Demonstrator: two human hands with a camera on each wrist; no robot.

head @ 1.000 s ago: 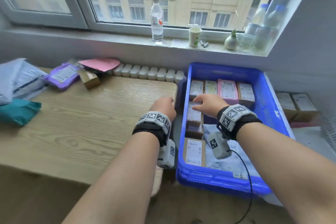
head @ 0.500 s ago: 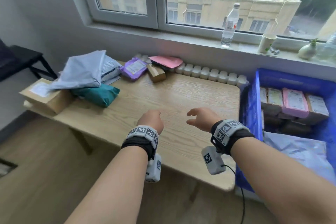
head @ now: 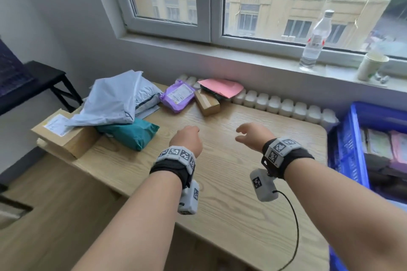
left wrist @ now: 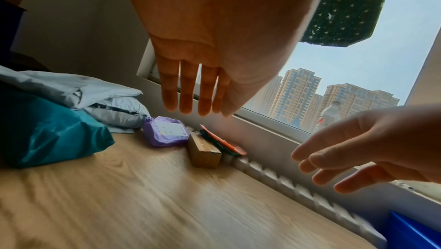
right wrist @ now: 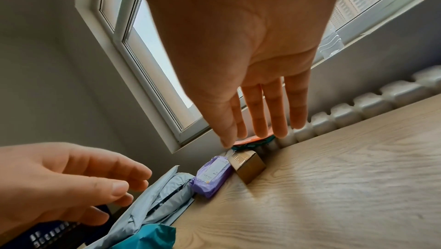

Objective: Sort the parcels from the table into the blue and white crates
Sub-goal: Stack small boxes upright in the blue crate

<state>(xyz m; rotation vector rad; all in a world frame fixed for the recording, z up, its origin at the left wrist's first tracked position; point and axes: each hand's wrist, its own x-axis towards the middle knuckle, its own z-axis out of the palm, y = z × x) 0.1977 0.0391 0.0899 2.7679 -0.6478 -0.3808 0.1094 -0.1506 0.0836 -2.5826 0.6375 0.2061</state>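
Both hands hover empty above the middle of the wooden table (head: 231, 182). My left hand (head: 187, 138) and right hand (head: 248, 134) have their fingers straight or loosely spread, as the wrist views show: left hand (left wrist: 190, 92), right hand (right wrist: 262, 113). Ahead of them at the table's far side lie a purple parcel (head: 177, 95), a small brown box (head: 207, 102) and a pink envelope (head: 221, 87). At the left are pale grey mailers (head: 114, 101), a teal bag (head: 130, 133) and a large cardboard box (head: 63, 134). The blue crate (head: 348, 147) stands at the right with parcels in it.
A white radiator (head: 284, 106) runs behind the table under the windowsill, where a water bottle (head: 316, 40) and a paper cup (head: 371, 66) stand. A black stool (head: 41, 81) is at the far left. The white crate is out of view.
Both hands have left the blue crate and swung left over the table. The view has turned left, bringing the parcel pile into sight. The hands hold nothing.
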